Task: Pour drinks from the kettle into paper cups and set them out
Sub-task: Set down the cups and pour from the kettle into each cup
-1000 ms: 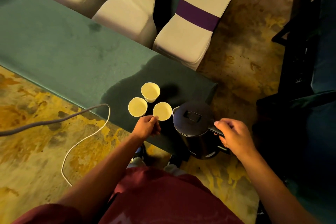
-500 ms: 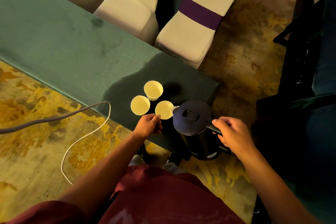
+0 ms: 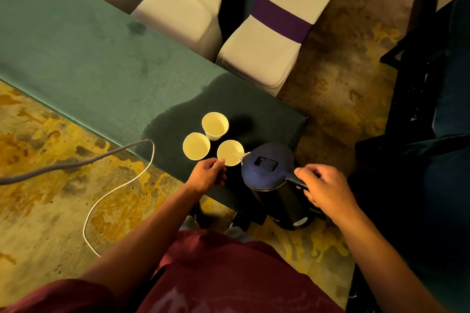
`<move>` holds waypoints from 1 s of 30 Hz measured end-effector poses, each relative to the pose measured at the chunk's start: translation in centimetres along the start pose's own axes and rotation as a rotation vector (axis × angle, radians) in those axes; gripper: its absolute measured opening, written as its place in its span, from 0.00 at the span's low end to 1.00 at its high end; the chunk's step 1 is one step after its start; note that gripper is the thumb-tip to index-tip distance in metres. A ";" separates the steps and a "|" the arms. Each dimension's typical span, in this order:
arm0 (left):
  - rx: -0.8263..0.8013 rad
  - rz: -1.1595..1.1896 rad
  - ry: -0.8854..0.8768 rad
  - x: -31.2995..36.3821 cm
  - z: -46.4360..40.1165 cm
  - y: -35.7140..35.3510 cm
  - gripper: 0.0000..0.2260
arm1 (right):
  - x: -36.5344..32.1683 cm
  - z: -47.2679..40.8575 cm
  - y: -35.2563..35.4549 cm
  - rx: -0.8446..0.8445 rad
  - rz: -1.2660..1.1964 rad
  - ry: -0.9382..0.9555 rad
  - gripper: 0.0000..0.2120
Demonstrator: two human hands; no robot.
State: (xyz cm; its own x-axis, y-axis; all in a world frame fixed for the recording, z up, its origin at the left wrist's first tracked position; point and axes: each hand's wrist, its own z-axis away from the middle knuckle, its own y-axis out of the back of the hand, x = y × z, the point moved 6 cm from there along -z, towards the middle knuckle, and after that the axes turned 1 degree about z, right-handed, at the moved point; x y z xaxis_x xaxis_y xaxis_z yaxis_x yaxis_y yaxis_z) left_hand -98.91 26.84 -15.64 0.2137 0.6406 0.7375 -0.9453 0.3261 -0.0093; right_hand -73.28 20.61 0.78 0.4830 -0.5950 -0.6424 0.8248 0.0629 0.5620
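Note:
Three pale paper cups stand close together near the right end of the green table (image 3: 96, 66). My left hand (image 3: 207, 176) grips the near side of the nearest cup (image 3: 229, 152). A black kettle (image 3: 269, 173) is lifted and tilted left, its spout over that cup's right rim, and a thin stream runs from the spout into the cup. My right hand (image 3: 325, 192) grips the kettle's handle. The left cup (image 3: 196, 146) and the far cup (image 3: 215, 125) stand untouched.
A dark wet patch spreads on the cloth around the cups. White chairs with purple bands (image 3: 277, 20) stand behind the table. A grey cable (image 3: 76, 164) and a white cable (image 3: 114, 190) trail over the stained yellow floor. Dark furniture (image 3: 432, 109) stands at the right.
The kettle has moved left and tilted, bringing its spout over the nearest cup's rim. My left hand has kept its hold on that cup.

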 end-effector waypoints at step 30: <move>0.029 -0.039 0.004 -0.7 0.2 0.1 0.16 | -0.3 1.2 0.5 0.054 -0.175 0.005 0.19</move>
State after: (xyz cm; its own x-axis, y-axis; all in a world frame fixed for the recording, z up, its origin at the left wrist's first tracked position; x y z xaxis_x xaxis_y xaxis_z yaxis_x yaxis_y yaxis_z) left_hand -99.25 26.30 -16.03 0.2518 0.6302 0.7344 -0.9429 0.3307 0.0396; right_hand -73.40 19.87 1.87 0.3353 -0.5893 -0.7350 0.8793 -0.0842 0.4687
